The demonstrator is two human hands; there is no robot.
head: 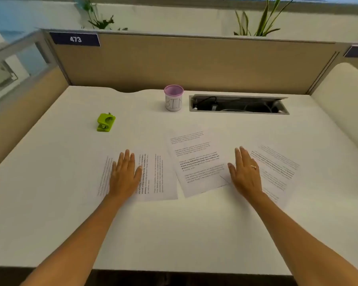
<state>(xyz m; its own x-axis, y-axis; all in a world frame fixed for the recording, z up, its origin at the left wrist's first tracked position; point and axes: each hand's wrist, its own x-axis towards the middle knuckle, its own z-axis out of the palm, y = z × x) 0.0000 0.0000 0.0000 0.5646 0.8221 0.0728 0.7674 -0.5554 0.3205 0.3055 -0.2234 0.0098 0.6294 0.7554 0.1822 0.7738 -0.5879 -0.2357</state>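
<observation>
Low in the frame's middle, the left hand (pixel 125 174) lies flat on the left sheet (pixel 159 178) and the right hand (pixel 245 174) flat on the right sheet (pixel 277 170), fingers straight, gripping nothing, with the middle sheet (pixel 196 159) between them. Gathering the pages seems the step in hand; next, both hands should slide them inward into one stack, ready for the hole punch (pixel 106 122) farther up left.

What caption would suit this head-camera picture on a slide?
Left hand and right hand flat on printed sheets on a white desk; green punch and cup beyond.
</observation>
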